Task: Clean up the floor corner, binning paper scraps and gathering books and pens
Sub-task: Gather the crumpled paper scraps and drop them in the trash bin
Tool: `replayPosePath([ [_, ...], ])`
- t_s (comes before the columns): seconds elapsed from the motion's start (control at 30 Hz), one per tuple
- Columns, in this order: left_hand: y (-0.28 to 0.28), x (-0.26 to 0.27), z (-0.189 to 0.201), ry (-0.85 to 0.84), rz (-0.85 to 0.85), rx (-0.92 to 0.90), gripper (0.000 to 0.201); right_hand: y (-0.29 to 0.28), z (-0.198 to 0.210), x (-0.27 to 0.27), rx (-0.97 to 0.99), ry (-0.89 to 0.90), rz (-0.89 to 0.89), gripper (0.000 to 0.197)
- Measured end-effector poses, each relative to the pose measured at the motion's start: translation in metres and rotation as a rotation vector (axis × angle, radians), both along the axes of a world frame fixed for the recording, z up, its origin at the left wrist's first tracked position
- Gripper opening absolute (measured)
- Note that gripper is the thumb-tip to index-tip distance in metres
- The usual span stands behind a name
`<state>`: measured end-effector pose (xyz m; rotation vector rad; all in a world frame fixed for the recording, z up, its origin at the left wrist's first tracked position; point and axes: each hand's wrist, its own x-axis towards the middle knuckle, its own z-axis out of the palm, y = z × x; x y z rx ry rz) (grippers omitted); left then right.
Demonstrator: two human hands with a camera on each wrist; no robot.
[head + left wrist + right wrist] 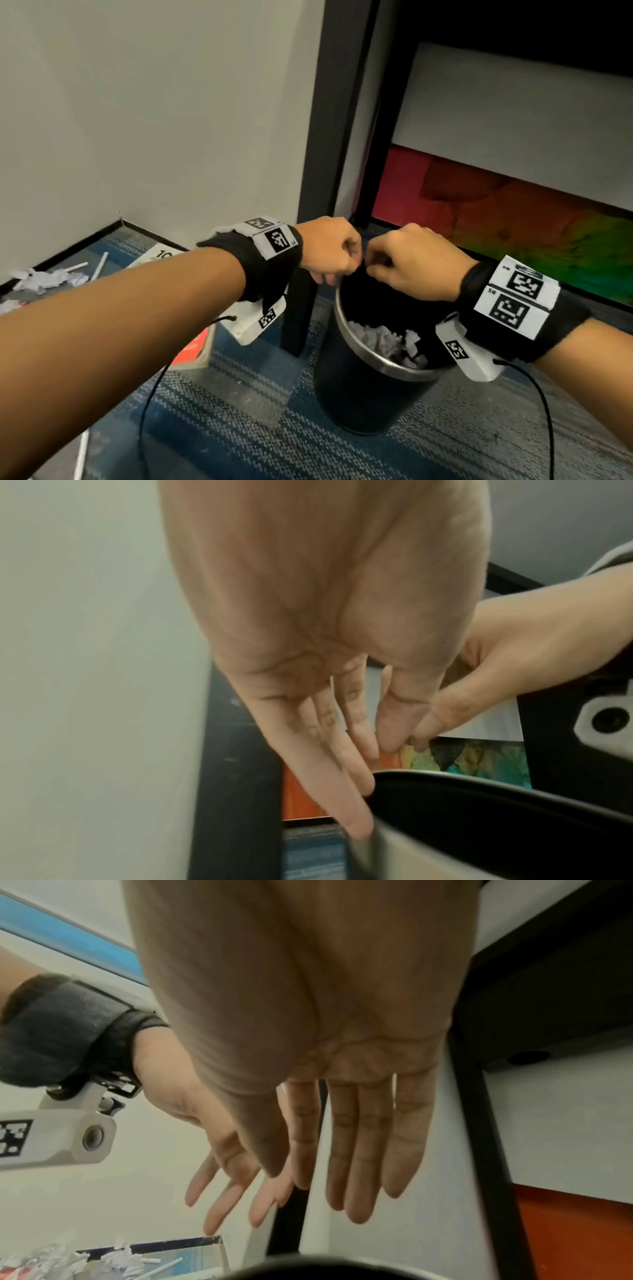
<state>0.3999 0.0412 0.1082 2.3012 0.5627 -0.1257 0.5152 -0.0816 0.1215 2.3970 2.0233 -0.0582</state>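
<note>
Left forearm [120, 329] in the foreground, leading to the left hand [329, 253] and right hand [411, 263], poised together over the far rim of the black bin [363, 404]; both wrist views show the fingers extended and spread, palms bare, nothing held. Crumpled paper [380, 339] already lies inside the bin. Remaining paper scraps [48, 279] and white pens [99, 265] litter the floor corner at 9 o'clock; a book [191, 349] lies on the carpet beside the bin at 8 o'clock. Judged light, soft and crushable, the scraps suit scooping by the handful; the pens, slim and apt to roll, a fingertip pinch at mid-length; the book, stiff, a grip along its edge.
</note>
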Motion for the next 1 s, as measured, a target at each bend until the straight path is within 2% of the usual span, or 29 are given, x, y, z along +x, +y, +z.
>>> replayPosePath([
  [0.17, 0.054, -0.064, -0.006, 0.170, 0.050, 0.196, 0.016, 0.052, 0.009, -0.071, 0.018, -0.003, 0.030, 0.018],
  [0.33, 0.120, -0.148, -0.043, 0.278, 0.267, 0.360, 0.019, 0.132, 0.002, -0.144, -0.130, -0.014, 0.082, 0.022],
  [0.47, 0.147, -0.212, -0.095, 0.338, 0.395, 0.350, 0.027, 0.206, -0.011, -0.199, -0.288, -0.121, 0.167, 0.031],
  [0.57, 0.169, -0.250, -0.147, 0.515, 0.465, 0.199, 0.038, 0.252, -0.026, -0.237, -0.407, -0.186, 0.236, 0.033],
  [0.6, 0.179, -0.263, -0.158, 0.526, 0.495, 0.176, 0.039, 0.268, -0.031, -0.247, -0.435, -0.190, 0.258, 0.033],
  [0.67, 0.191, -0.291, -0.167, 0.503, 0.576, 0.153, 0.031, 0.298, -0.044, -0.267, -0.456, -0.195, 0.309, 0.032],
  [0.8, 0.210, -0.340, -0.194, 0.501, 0.627, 0.187, 0.013, 0.348, -0.085, -0.294, -0.451, -0.250, 0.430, 0.030],
  [0.87, 0.221, -0.362, -0.210, 0.521, 0.687, 0.200, 0.018, 0.370, -0.114, -0.303, -0.464, -0.261, 0.494, 0.033],
  [0.93, 0.229, -0.381, -0.219, 0.541, 0.730, 0.211, 0.033, 0.387, -0.146, -0.308, -0.474, -0.247, 0.525, 0.040],
  [1.0, 0.237, -0.392, -0.230, 0.547, 0.758, 0.227, 0.041, 0.403, -0.179, -0.308, -0.490, -0.230, 0.542, 0.048],
])
